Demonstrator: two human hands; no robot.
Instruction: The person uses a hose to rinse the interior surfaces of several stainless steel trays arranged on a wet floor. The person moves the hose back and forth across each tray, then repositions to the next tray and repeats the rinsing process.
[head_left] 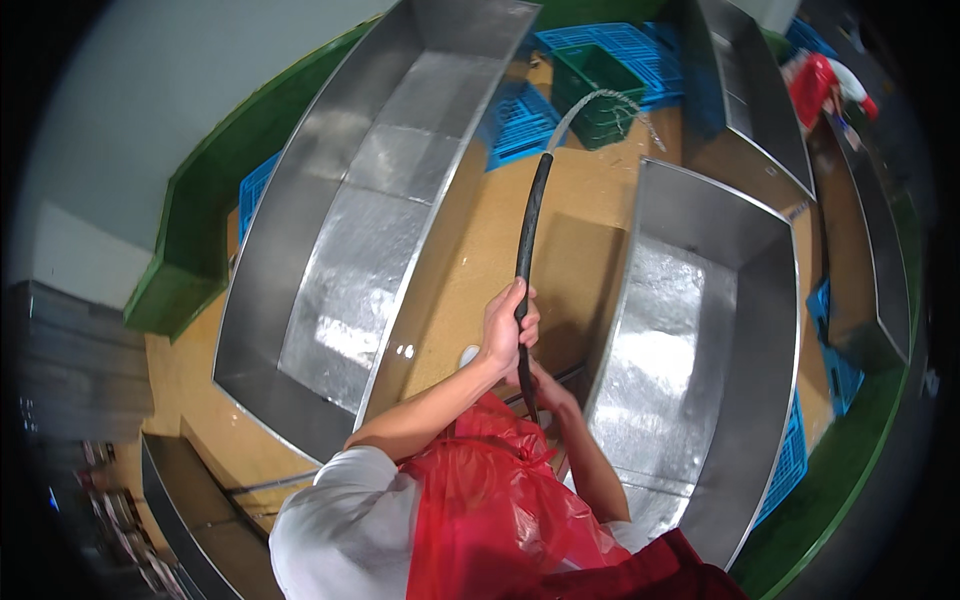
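Note:
A black hose (533,218) runs up from my waist, its tip pointing away from me. My left hand (508,325) is closed round its middle, thumb along the hose. Lower down, close to my red apron (490,480), my right hand (548,388) is wrapped round the hose too, its fingers partly hidden. From the tip a stream of water (590,103) arcs over a green plastic crate (597,85) on the floor and breaks into drops on the crate's right side.
Long metal troughs flank me, one on the left (398,300) and one on the right (795,330). Another trough (735,110) stands far right. Blue plastic pallets (525,125) lie near the crate. A person in red and white (825,85) is at the far right. The tan floor (480,255) looks wet.

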